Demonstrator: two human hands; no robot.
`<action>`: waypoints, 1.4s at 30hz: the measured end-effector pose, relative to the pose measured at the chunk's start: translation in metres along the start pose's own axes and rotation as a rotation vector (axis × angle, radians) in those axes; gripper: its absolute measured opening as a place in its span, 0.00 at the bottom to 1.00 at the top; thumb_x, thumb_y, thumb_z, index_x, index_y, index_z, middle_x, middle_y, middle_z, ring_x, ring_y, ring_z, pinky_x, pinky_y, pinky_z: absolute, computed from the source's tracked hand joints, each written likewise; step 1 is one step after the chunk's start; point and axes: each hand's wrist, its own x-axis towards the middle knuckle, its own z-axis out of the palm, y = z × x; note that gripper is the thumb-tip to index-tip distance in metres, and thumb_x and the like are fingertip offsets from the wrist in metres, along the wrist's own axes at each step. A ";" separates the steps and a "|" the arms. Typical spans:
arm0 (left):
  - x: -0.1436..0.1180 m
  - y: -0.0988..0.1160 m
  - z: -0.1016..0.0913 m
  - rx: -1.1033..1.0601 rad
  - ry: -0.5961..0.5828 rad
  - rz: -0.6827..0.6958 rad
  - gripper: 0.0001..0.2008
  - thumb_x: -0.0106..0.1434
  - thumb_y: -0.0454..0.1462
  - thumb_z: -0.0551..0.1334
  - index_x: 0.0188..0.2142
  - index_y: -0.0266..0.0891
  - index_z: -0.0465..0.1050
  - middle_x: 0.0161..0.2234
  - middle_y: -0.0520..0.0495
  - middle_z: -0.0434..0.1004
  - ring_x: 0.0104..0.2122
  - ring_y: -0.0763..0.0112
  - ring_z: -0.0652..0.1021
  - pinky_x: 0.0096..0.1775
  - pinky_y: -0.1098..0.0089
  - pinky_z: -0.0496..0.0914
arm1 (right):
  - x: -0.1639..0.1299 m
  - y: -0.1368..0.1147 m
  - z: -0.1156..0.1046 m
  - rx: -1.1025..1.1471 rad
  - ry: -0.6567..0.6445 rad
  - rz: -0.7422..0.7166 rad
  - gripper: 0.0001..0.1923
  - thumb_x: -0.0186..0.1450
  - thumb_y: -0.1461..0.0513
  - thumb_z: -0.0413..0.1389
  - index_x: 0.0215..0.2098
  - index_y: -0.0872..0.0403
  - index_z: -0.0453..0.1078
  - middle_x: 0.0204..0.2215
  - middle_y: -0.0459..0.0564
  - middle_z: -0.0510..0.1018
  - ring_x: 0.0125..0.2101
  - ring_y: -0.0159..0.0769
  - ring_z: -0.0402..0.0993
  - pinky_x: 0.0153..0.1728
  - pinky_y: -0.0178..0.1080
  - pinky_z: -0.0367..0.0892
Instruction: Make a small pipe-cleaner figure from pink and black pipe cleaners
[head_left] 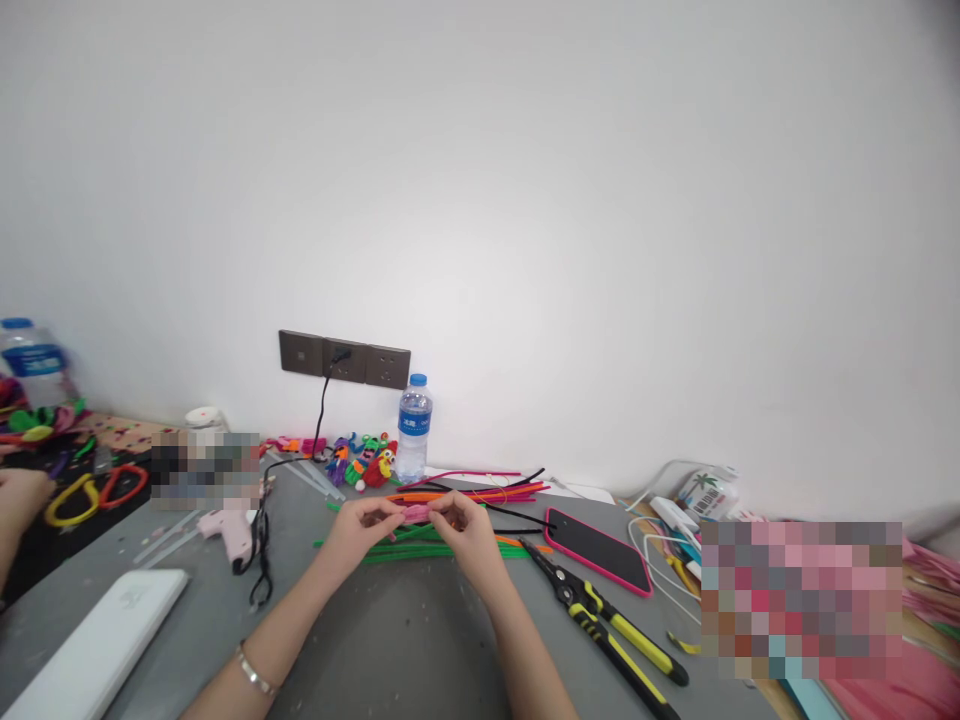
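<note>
A plain white wall backs a grey worktop (390, 640) strewn with craft supplies. At far left a co-worker's hand (19, 500) rests near yellow and red loops. Rightward lie a white flat case (97, 640) and a pink glue gun (232, 535). At centre the left hand (364, 530) and right hand (469, 535) meet, both pinched on a short pink fuzzy pipe cleaner (417, 513) held just above a pile of green pipe cleaners (420, 545). It looks light, soft and bendable, best gripped at its ends. A pink-cased phone (600, 550) and yellow-handled pliers (607, 625) crowd the right
</note>
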 end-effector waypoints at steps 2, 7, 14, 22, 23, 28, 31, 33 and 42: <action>0.000 -0.001 0.000 0.003 -0.002 0.001 0.13 0.51 0.44 0.67 0.27 0.35 0.80 0.25 0.45 0.81 0.22 0.68 0.77 0.28 0.69 0.72 | 0.000 0.001 0.000 0.007 -0.001 -0.001 0.07 0.58 0.58 0.57 0.27 0.55 0.70 0.22 0.45 0.72 0.21 0.31 0.62 0.23 0.33 0.57; 0.000 -0.001 -0.001 0.029 -0.002 0.000 0.13 0.52 0.44 0.67 0.28 0.35 0.80 0.26 0.44 0.81 0.22 0.67 0.77 0.28 0.69 0.72 | 0.000 0.004 0.000 0.000 -0.002 -0.003 0.07 0.58 0.58 0.57 0.28 0.55 0.70 0.22 0.46 0.73 0.21 0.31 0.62 0.23 0.33 0.57; -0.001 0.004 0.000 0.040 -0.008 -0.007 0.14 0.52 0.45 0.67 0.27 0.35 0.80 0.25 0.45 0.81 0.22 0.67 0.76 0.28 0.69 0.72 | 0.000 0.008 0.000 -0.009 0.004 -0.008 0.09 0.58 0.57 0.58 0.27 0.55 0.70 0.22 0.46 0.74 0.21 0.31 0.63 0.23 0.33 0.59; -0.001 0.001 0.000 0.033 -0.008 0.006 0.14 0.52 0.46 0.67 0.27 0.36 0.80 0.25 0.46 0.80 0.22 0.67 0.76 0.28 0.69 0.72 | 0.000 0.006 0.000 0.004 0.009 -0.001 0.11 0.58 0.55 0.59 0.27 0.55 0.70 0.22 0.46 0.73 0.21 0.31 0.63 0.23 0.33 0.59; -0.001 0.001 0.000 0.035 -0.007 0.005 0.14 0.52 0.46 0.67 0.27 0.36 0.80 0.25 0.46 0.80 0.22 0.67 0.76 0.28 0.70 0.72 | 0.000 0.006 0.000 0.004 0.008 0.001 0.11 0.58 0.55 0.59 0.26 0.55 0.69 0.22 0.45 0.73 0.21 0.31 0.63 0.23 0.33 0.59; -0.001 0.003 0.001 0.031 -0.007 0.001 0.14 0.52 0.46 0.67 0.27 0.35 0.79 0.24 0.46 0.80 0.22 0.68 0.76 0.27 0.70 0.71 | 0.000 0.005 0.000 0.000 -0.012 0.010 0.09 0.58 0.56 0.57 0.27 0.55 0.69 0.23 0.46 0.74 0.22 0.31 0.63 0.24 0.34 0.58; -0.001 0.004 0.001 0.026 -0.005 0.004 0.14 0.51 0.46 0.67 0.26 0.36 0.79 0.24 0.46 0.80 0.22 0.68 0.76 0.27 0.69 0.71 | 0.000 0.004 0.001 0.013 -0.006 0.010 0.10 0.58 0.55 0.58 0.26 0.55 0.69 0.22 0.46 0.73 0.21 0.31 0.63 0.24 0.34 0.58; -0.001 0.004 0.002 0.028 -0.001 0.007 0.14 0.51 0.46 0.67 0.26 0.36 0.78 0.24 0.47 0.79 0.22 0.68 0.75 0.27 0.70 0.71 | 0.000 0.004 0.001 0.024 0.002 0.009 0.12 0.58 0.54 0.59 0.26 0.54 0.69 0.22 0.45 0.72 0.21 0.31 0.62 0.23 0.33 0.58; -0.001 0.001 0.002 0.029 0.006 0.013 0.14 0.52 0.46 0.67 0.27 0.36 0.79 0.24 0.47 0.79 0.22 0.68 0.76 0.28 0.69 0.71 | 0.000 0.003 0.001 0.030 -0.002 0.008 0.11 0.57 0.55 0.58 0.26 0.54 0.69 0.22 0.45 0.71 0.21 0.31 0.61 0.23 0.33 0.58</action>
